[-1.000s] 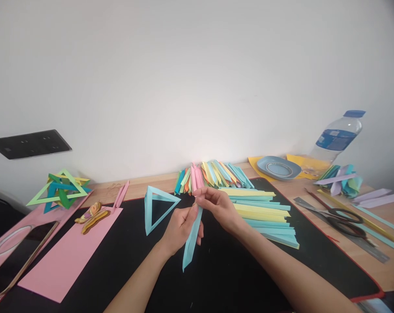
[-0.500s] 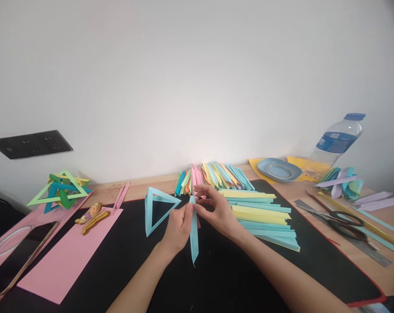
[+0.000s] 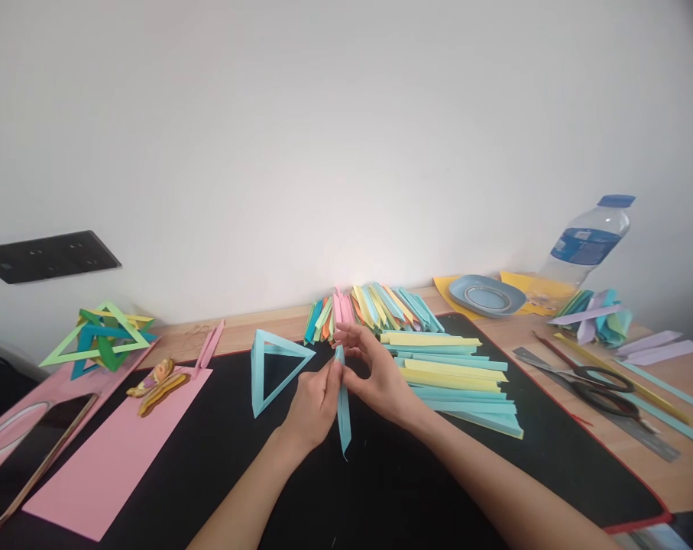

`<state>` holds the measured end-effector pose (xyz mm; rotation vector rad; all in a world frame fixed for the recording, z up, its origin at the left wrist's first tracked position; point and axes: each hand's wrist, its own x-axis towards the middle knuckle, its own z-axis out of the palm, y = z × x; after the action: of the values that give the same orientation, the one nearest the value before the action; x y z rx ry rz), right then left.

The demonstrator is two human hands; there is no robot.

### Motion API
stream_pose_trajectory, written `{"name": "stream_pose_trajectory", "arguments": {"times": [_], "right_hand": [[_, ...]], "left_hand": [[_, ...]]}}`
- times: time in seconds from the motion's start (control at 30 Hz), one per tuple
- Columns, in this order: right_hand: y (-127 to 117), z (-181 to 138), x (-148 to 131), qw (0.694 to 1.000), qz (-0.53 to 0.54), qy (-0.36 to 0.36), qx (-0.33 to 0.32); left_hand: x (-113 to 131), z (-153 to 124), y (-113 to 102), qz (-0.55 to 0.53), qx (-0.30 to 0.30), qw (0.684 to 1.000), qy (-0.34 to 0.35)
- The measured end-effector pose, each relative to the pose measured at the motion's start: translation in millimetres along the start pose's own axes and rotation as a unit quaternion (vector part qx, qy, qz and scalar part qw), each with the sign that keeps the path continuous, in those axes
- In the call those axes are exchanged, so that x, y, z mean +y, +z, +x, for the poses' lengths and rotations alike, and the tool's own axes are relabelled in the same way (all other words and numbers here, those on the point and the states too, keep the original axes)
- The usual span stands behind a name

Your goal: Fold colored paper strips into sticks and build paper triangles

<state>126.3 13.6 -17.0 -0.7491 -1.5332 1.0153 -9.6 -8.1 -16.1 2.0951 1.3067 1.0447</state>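
Observation:
A folded light-blue paper strip (image 3: pixel 344 424) points toward me, its upper end pinched in my left hand (image 3: pixel 315 401). My right hand (image 3: pixel 374 374) is at the strip's top end, thumb and curled fingers closing around it; the very tip is partly hidden by the fingers. Left of my hands stands a light-blue paper triangle frame (image 3: pixel 258 374) made of folded strips. To the right lie stacked yellow and blue folded paper strips (image 3: pixel 454 378). Behind my hands a row of many-coloured folded strips (image 3: pixel 380 305) rests near the wall.
A black mat (image 3: pixel 220 458) covers the desk's middle. Pink paper (image 3: pixel 122 451), a phone (image 3: pixel 37 458) and a woven paper star (image 3: pixel 102 336) are left. Scissors (image 3: pixel 603 393), a ruler (image 3: pixel 649 439), a blue dish (image 3: pixel 487 296) and a tilted bottle (image 3: pixel 590 241) are right.
My right thumb and fingers have drawn in closer around the strip's top end. The strip's lower end has shifted slightly right. The whole view has moved a little.

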Motion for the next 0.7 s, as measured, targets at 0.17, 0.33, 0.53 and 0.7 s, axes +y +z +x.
{"name": "stream_pose_trajectory", "arguments": {"times": [0.17,0.33,0.53,0.7], "right_hand": [[-1.5,2.2,3.7,0.999,0.029,0.025,0.003],[-6.3,6.7,0.8,0.994,0.08,0.066,0.021],[-9.8,9.5,-7.6,0.99,0.09,0.113,0.005],[-8.6,8.6,-5.4,0.989,0.113,0.099,-0.008]], "left_hand": [[-1.1,0.1,0.1,-0.015,0.01,1.0,0.006],[4.8,0.3,-2.1,-0.068,0.028,0.997,-0.038],[12.3,0.7,-4.4,-0.187,0.015,0.977,-0.098],[11.3,0.7,-6.8,-0.211,0.001,0.973,-0.096]]}}
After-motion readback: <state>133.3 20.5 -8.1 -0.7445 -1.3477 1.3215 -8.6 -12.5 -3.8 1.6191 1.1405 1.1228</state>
